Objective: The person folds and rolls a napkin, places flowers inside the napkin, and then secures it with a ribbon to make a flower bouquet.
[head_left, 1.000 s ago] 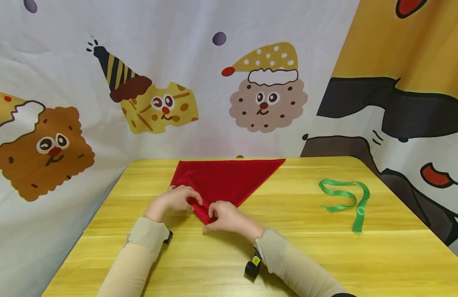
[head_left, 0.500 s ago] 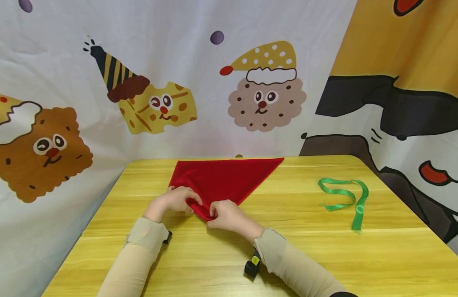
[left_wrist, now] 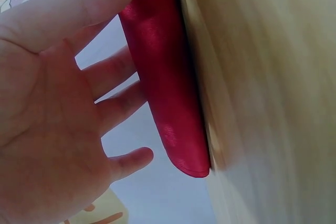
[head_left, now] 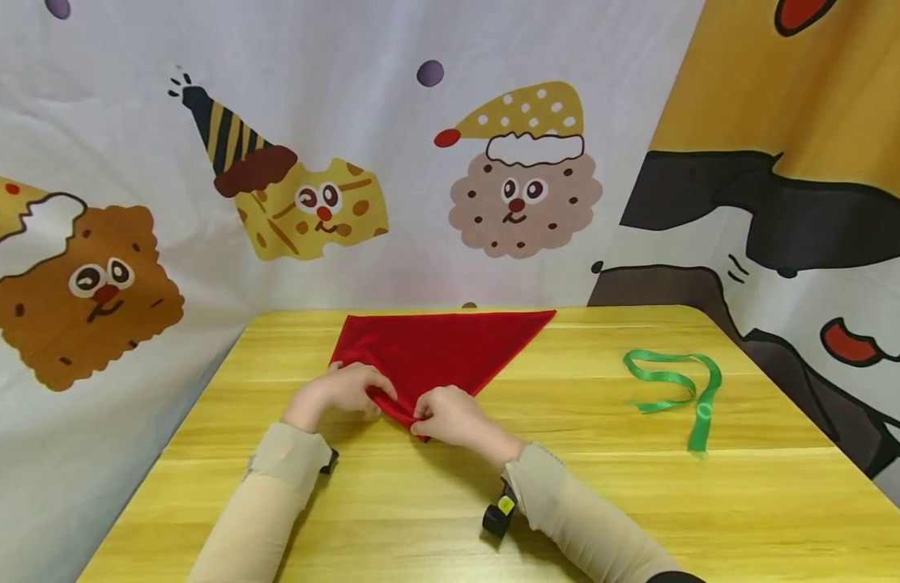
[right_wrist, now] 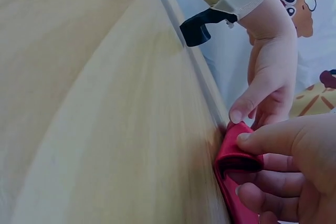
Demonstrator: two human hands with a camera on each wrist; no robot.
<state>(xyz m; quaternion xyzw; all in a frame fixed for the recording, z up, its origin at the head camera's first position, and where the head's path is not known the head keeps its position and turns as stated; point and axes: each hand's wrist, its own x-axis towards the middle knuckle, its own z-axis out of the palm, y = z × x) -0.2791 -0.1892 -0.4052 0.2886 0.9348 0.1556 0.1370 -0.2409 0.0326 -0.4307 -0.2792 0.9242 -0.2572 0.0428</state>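
A red cloth (head_left: 442, 348) lies on the table, its near left edge turned into a roll. My left hand (head_left: 347, 389) holds this roll toward its left part, thumb on the near side and fingers behind. At the roll's near right end, my right hand (head_left: 453, 414) pinches it between thumb and fingers. In the left wrist view the roll (left_wrist: 163, 93) looks smooth and thick, with a rounded end. The right wrist view shows the layered roll end (right_wrist: 239, 156) under my right thumb, with several fingers on the other side.
A green ribbon (head_left: 703, 413) lies in loose bends on the right side of the wooden table (head_left: 391, 518). A curtain (head_left: 391, 105) printed with cartoon food hangs right behind the table. Black wrist cameras (head_left: 497, 521) sit under the cuffs.
My right hand has shifted slightly right and away from me along the cloth's near corner, which now sits more tightly rolled. My left hand has stayed nearly in place.
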